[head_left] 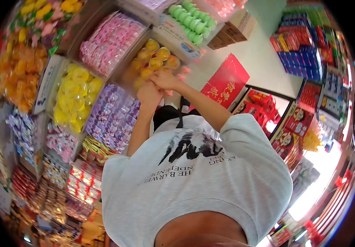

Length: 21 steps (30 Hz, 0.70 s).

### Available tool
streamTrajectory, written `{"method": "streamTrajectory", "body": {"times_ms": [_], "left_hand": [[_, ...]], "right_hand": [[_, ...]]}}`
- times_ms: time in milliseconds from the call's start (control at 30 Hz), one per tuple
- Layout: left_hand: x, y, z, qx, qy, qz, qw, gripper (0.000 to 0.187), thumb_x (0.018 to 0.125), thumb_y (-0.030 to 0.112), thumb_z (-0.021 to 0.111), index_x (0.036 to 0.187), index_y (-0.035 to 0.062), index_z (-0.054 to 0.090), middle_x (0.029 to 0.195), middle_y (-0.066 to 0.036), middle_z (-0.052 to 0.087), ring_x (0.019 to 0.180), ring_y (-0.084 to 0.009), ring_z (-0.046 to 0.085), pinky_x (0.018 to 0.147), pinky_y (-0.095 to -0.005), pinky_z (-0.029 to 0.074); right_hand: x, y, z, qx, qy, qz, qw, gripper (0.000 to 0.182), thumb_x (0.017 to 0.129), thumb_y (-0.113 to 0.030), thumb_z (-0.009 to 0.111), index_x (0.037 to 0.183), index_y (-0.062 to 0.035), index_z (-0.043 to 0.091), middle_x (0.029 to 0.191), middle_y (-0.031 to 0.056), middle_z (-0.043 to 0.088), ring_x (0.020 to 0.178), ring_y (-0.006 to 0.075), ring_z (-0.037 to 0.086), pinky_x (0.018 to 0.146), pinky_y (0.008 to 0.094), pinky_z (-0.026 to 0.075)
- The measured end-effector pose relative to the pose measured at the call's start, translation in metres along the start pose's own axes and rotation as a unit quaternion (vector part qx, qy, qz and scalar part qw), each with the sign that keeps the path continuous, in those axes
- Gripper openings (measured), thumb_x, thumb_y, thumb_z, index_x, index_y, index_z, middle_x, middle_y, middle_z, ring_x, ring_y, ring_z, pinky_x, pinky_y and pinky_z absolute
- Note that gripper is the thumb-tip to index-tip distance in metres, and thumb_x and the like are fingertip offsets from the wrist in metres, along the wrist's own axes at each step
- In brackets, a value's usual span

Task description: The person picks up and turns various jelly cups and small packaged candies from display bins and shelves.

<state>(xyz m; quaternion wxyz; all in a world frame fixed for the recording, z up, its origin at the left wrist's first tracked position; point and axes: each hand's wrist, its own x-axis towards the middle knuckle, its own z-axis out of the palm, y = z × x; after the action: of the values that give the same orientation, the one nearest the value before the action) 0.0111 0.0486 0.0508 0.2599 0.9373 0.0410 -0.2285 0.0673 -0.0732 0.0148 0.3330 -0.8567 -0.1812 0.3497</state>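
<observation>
Shirt: grey T-shirt (210,181) with black lettering and a dark brush-stroke print fills the lower middle of the head view, nearest the camera; the print reads upside down from this angle.
Arms: both bare forearms reach up and away from the body to the shelf display, the two hands meeting close together.
Left hand: left hand (148,94) is closed into a loose fist just below the box of orange jelly cups; what it grips, if anything, cannot be told, since the fingers face away.
Right hand: right hand (166,79) sits just beside and slightly above the left one, touching it, fingers curled at the front edge of the same box; whether it pinches a cup cannot be told.
Orange jelly cups: orange jelly cups (154,57) lie in an open cardboard box on the sloped display, directly past the knuckles of both hands.
Neighbours left: yellow packets (76,96) and purple wrapped sweets (113,117) lie in boxes to the left and lower left of the hands.
Neighbours above: pink sweets (109,41) and a row of green cups (192,20) lie beyond the orange box.
Floor side: red carton (226,82) stands on the pale floor just beside the right forearm.
</observation>
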Motion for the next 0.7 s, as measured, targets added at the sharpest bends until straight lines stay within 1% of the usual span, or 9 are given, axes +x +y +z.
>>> {"method": "streamTrajectory", "body": {"times_ms": [67,133,233,267,333,433,467,533,700], "left_hand": [[-0.012,0.033,-0.036,0.012,0.034,0.051,0.998,0.051,0.074,0.034,0.076,0.105,-0.0019,0.059,0.107,-0.024,0.06,0.088,-0.0387,0.066,0.072,-0.0486,0.054],[-0.012,0.056,-0.051,0.021,0.071,0.104,0.992,0.052,0.072,0.033,0.077,0.107,-0.0003,0.058,0.11,-0.023,0.058,0.088,-0.0382,0.065,0.072,-0.0486,0.053],[-0.008,0.097,-0.061,0.013,0.124,0.2,0.972,0.052,0.073,0.03,0.076,0.112,0.0019,0.057,0.108,-0.019,0.058,0.087,-0.0367,0.064,0.073,-0.0462,0.052],[-0.013,0.118,-0.064,-0.021,0.15,0.232,0.961,0.052,0.073,0.028,0.076,0.114,0.003,0.057,0.107,-0.018,0.058,0.085,-0.0353,0.063,0.073,-0.0448,0.052],[-0.022,0.157,-0.059,-0.08,0.186,0.287,0.936,0.053,0.073,0.02,0.076,0.12,0.0032,0.057,0.1,-0.014,0.059,0.078,-0.0292,0.061,0.071,-0.0397,0.05],[-0.051,0.228,-0.055,-0.212,0.142,0.327,0.91,0.047,0.075,0.014,0.077,0.115,0.0015,0.056,0.095,-0.013,0.06,0.08,-0.0258,0.061,0.066,-0.0355,0.049],[-0.058,0.244,-0.046,-0.257,0.112,0.3,0.912,0.047,0.075,0.009,0.078,0.116,0.0025,0.057,0.09,-0.008,0.059,0.068,-0.0151,0.055,0.06,-0.0279,0.046],[-0.068,0.275,-0.029,-0.251,0.098,0.334,0.903,0.049,0.074,0.01,0.079,0.118,0.003,0.057,0.091,-0.007,0.059,0.066,-0.0121,0.054,0.059,-0.0267,0.046],[-0.091,0.358,0.025,-0.281,0.042,0.448,0.848,0.055,0.071,0.002,0.079,0.122,0.0031,0.058,0.091,-0.005,0.059,0.06,-0.0087,0.052,0.055,-0.0218,0.045]], "right_hand": [[-0.021,0.007,-0.009,-0.054,0.062,-0.059,0.995,0.046,0.097,-0.043,0.039,0.11,-0.0081,0.066,0.097,0.0229,0.066,0.092,0.0393,0.064,0.08,0.0479,0.05],[-0.064,-0.012,-0.031,0.158,0.22,0.044,0.962,0.035,0.094,-0.029,0.046,0.112,-0.0047,0.065,0.096,0.0206,0.066,0.084,0.0339,0.066,0.072,0.0422,0.052],[-0.124,-0.022,-0.067,0.332,0.334,0.039,0.881,0.029,0.087,-0.013,0.054,0.112,-0.0006,0.064,0.1,0.0167,0.065,0.077,0.0248,0.065,0.066,0.0342,0.053],[-0.139,-0.016,-0.074,0.335,0.349,0.035,0.874,0.029,0.087,-0.013,0.054,0.112,-0.0006,0.064,0.1,0.0167,0.065,0.077,0.0248,0.065,0.066,0.0342,0.053],[-0.17,-0.002,-0.089,0.27,0.473,-0.096,0.833,0.035,0.081,0.001,0.057,0.115,0.0016,0.062,0.107,0.0137,0.063,0.076,0.0184,0.063,0.066,0.0289,0.052],[-0.234,0.011,-0.125,0.196,0.501,-0.11,0.836,0.044,0.078,0.008,0.062,0.121,-0.0032,0.061,0.123,0.0119,0.058,0.074,0.0157,0.061,0.071,0.0277,0.051],[-0.259,0.014,-0.138,0.193,0.522,-0.109,0.824,0.044,0.078,0.008,0.062,0.121,-0.0032,0.061,0.123,0.0119,0.058,0.074,0.0157,0.061,0.071,0.0277,0.051],[-0.307,0.022,-0.155,0.182,0.507,-0.088,0.838,0.047,0.078,0.006,0.065,0.124,-0.0041,0.06,0.124,0.0116,0.058,0.075,0.0161,0.061,0.07,0.0274,0.051],[-0.407,0.064,-0.153,0.151,0.6,-0.022,0.786,0.055,0.076,0.003,0.07,0.128,-0.0068,0.059,0.126,0.0112,0.057,0.076,0.0154,0.062,0.066,0.0272,0.052]]}}
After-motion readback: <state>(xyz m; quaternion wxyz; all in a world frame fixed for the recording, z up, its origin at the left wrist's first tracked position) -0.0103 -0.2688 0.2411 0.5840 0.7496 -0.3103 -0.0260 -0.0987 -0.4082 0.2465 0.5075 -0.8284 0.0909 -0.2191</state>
